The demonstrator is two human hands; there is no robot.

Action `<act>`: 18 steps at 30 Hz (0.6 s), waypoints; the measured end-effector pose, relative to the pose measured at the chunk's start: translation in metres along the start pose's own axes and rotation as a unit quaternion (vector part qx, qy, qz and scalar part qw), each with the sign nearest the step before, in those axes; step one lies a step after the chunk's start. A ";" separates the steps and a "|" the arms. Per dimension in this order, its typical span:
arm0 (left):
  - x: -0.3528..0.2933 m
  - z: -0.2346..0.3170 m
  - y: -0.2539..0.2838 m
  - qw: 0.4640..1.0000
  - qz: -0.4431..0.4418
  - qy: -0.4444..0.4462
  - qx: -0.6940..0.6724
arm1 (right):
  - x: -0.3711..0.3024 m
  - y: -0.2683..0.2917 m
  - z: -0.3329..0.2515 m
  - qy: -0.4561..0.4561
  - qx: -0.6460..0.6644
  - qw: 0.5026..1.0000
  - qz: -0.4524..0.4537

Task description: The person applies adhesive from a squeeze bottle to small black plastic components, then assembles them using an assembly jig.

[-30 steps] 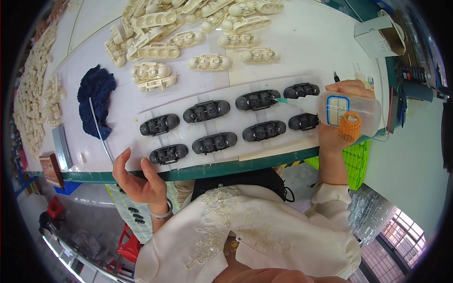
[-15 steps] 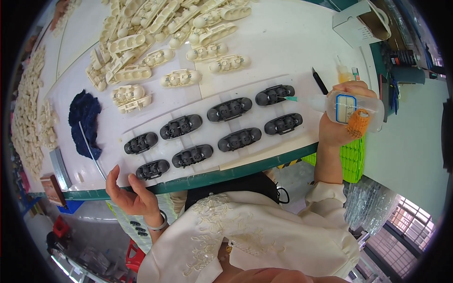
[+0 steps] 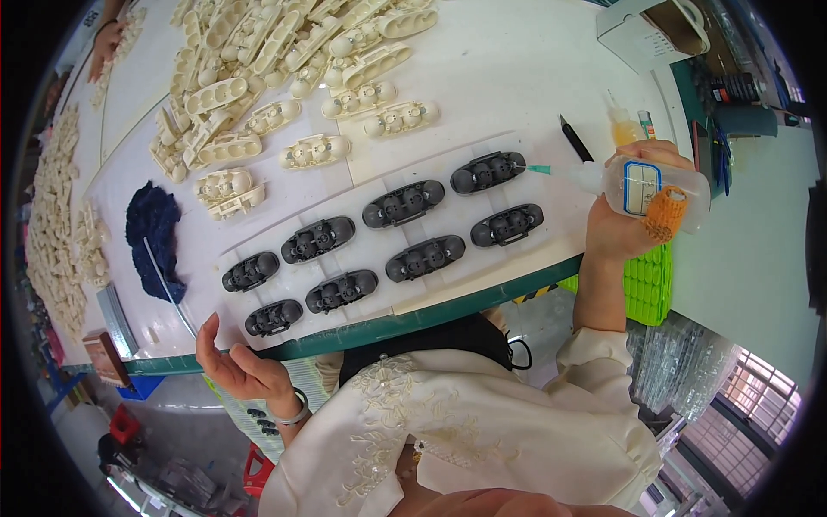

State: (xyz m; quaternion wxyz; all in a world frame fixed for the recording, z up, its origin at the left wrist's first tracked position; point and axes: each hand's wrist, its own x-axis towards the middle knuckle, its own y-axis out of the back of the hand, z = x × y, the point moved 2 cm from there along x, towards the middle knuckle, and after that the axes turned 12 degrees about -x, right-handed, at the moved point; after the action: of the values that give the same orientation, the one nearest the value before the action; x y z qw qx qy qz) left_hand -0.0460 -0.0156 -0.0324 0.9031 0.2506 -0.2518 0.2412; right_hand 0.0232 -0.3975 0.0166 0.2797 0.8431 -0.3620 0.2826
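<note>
My right hand (image 3: 613, 231) is wrapped round a translucent squeeze bottle (image 3: 694, 191) with a blue-bordered label. An orange finger cot (image 3: 668, 212) covers one of its digits. The bottle's green needle tip (image 3: 539, 169) points left at the right end of the far-right black oval part (image 3: 488, 173); whether it touches cannot be made out. Several such black parts, each with rounded domes, lie in two rows on a pale board (image 3: 351, 231). By the table's front edge, my left hand (image 3: 245, 372) is open and holds nothing, fingers apart and slightly curled.
Cream parts (image 3: 258, 52) are heaped at the back, with more along the left. A dark blue cloth (image 3: 153, 233) and thin rod (image 3: 166, 280) lie at left. A black pen (image 3: 575, 138) and white box (image 3: 648, 36) are at right. Another person's hand (image 3: 107, 41) shows far left.
The needle tip has shifted slightly, from over the far-right black part to its right end. My left hand has dropped a little, its fingers more curled. The whole view has shifted slightly.
</note>
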 end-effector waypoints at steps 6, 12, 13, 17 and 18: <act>0.000 0.000 0.000 1.000 0.000 0.002 0.000 | 0.001 0.000 0.002 0.029 0.021 0.999 -0.031; 0.000 0.001 0.000 1.000 0.002 0.008 0.003 | -0.001 -0.001 -0.001 0.016 -0.009 0.999 -0.042; 0.001 0.003 0.001 1.000 -0.005 0.000 0.013 | -0.002 0.003 0.005 0.003 0.050 0.998 -0.023; -0.001 0.004 0.011 0.999 -0.010 -0.023 0.035 | -0.008 0.003 -0.003 -0.024 0.113 0.991 0.069; 0.002 0.006 0.010 0.998 -0.022 -0.029 0.043 | -0.010 0.008 -0.005 -0.051 0.114 0.989 0.077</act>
State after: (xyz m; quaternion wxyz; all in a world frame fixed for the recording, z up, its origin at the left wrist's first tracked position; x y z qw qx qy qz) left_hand -0.0524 -0.0114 -0.0236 0.8892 0.3013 -0.2614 0.2243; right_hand 0.0094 -0.3944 0.0153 0.1402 0.8525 -0.4050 0.2992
